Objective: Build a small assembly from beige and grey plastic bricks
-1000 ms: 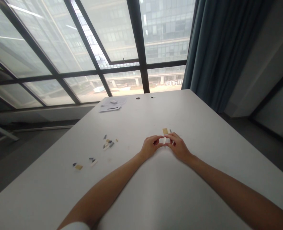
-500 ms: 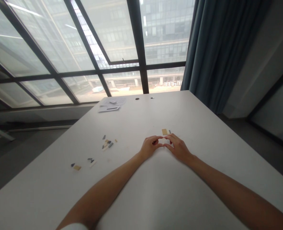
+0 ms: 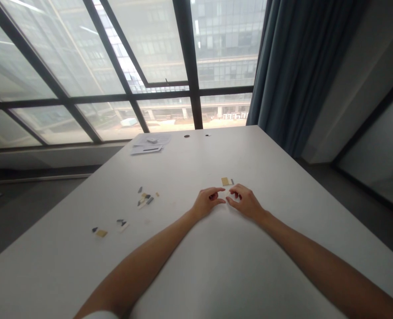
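My left hand (image 3: 207, 203) is over the middle of the white table (image 3: 189, 266), thumb and forefinger spread in a C shape with nothing visible between them. Facing it, my right hand (image 3: 244, 202) is curled in a similar C, its thumb and fingertips apart. A narrow gap separates the two hands. Something pale may lie between the fingertips, but it is too faint to make out against the table. Just beyond my hands sits a flat yellow gridded piece (image 3: 224, 181), with a small white and grey piece (image 3: 231, 181) touching or close to its right side.
Several small grey, cream and yellow pieces (image 3: 145, 199) lie in a loose pile on the left. Nearer me are a dark and white group (image 3: 122, 224) and a yellow piece (image 3: 101, 233). Papers (image 3: 149, 144) rest at the far left, with a black disc (image 3: 187, 136) near the far edge.
My fingertips, which met in a ring before, have drawn apart and left a gap between the hands. The whole view has shifted slightly, so the table's things appear further left.
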A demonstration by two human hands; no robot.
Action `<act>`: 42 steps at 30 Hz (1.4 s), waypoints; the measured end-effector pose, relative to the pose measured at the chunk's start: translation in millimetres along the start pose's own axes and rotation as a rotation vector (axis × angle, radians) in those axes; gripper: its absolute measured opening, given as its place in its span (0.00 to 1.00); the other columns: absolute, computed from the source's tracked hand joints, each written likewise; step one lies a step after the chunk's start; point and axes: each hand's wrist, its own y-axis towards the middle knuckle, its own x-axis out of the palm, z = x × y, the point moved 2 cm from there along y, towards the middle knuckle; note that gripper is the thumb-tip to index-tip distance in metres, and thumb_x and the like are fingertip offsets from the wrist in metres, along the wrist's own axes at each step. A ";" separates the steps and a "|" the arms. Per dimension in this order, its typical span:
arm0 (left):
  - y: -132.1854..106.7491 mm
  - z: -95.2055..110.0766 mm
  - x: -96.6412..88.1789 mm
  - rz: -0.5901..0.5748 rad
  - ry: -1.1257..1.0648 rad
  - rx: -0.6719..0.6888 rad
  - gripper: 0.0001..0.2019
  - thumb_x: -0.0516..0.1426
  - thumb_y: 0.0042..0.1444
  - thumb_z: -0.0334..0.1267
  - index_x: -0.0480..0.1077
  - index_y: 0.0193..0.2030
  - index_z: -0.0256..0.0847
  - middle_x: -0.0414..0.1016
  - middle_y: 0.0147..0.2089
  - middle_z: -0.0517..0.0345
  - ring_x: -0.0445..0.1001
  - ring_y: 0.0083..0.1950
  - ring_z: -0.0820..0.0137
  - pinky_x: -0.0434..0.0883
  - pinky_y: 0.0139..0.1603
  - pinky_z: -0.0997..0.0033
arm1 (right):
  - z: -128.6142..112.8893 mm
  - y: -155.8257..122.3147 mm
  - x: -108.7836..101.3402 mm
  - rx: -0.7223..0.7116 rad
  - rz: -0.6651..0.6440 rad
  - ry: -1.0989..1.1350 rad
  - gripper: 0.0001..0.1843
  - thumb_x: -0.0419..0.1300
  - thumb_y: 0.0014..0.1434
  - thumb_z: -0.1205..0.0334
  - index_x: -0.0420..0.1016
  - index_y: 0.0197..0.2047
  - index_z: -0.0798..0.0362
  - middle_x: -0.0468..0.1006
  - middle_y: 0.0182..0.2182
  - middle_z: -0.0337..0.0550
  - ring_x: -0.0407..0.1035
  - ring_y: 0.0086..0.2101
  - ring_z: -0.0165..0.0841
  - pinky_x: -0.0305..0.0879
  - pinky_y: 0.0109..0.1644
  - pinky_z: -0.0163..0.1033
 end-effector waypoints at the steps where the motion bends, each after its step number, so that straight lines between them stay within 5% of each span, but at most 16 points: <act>1: 0.1 1.1 -0.1 0.002 0.003 -0.011 0.25 0.65 0.53 0.54 0.78 0.51 0.37 0.61 0.26 0.65 0.56 0.28 0.76 0.59 0.33 0.75 | -0.4 2.4 -3.1 0.057 0.044 0.029 0.06 0.63 0.56 0.59 0.75 0.34 0.53 0.75 0.29 0.40 0.67 0.28 0.31 0.65 0.32 0.36; 6: 1.4 6.2 -0.3 0.003 0.031 -0.048 0.24 0.66 0.53 0.52 0.79 0.51 0.38 0.60 0.25 0.66 0.55 0.27 0.76 0.60 0.34 0.74 | -0.2 23.7 -36.1 0.284 0.276 0.125 0.15 0.61 0.57 0.51 0.79 0.32 0.54 0.80 0.28 0.44 0.70 0.28 0.33 0.66 0.30 0.36; 12: 4.1 6.8 -0.4 0.035 0.089 -0.074 0.19 0.66 0.54 0.47 0.79 0.49 0.39 0.61 0.25 0.67 0.56 0.27 0.77 0.60 0.34 0.75 | 35.4 49.8 -66.2 0.230 0.285 0.027 0.16 0.61 0.57 0.50 0.80 0.35 0.55 0.81 0.30 0.45 0.70 0.29 0.33 0.65 0.31 0.37; 18: 4.3 6.1 0.3 0.020 0.110 -0.076 0.17 0.66 0.54 0.46 0.79 0.48 0.40 0.61 0.24 0.67 0.57 0.27 0.76 0.61 0.34 0.75 | 72.4 56.3 -51.4 0.056 -0.018 -0.337 0.09 0.61 0.59 0.56 0.79 0.34 0.52 0.78 0.32 0.41 0.68 0.31 0.31 0.64 0.39 0.37; 25: 2.7 2.0 -1.3 0.085 0.135 -0.096 0.16 0.63 0.57 0.46 0.78 0.49 0.41 0.64 0.25 0.66 0.59 0.27 0.76 0.61 0.33 0.76 | 86.6 56.7 -31.5 -0.087 -0.292 -0.431 0.09 0.62 0.59 0.60 0.80 0.42 0.51 0.78 0.41 0.44 0.71 0.42 0.35 0.65 0.46 0.38; 42: 2.5 7.6 -1.9 0.151 0.174 -0.157 0.16 0.55 0.63 0.44 0.79 0.47 0.38 0.65 0.24 0.64 0.61 0.26 0.76 0.59 0.32 0.76 | 93.5 48.2 -28.4 -0.031 -0.273 -0.369 0.13 0.61 0.62 0.60 0.80 0.49 0.51 0.78 0.45 0.46 0.71 0.41 0.35 0.67 0.46 0.39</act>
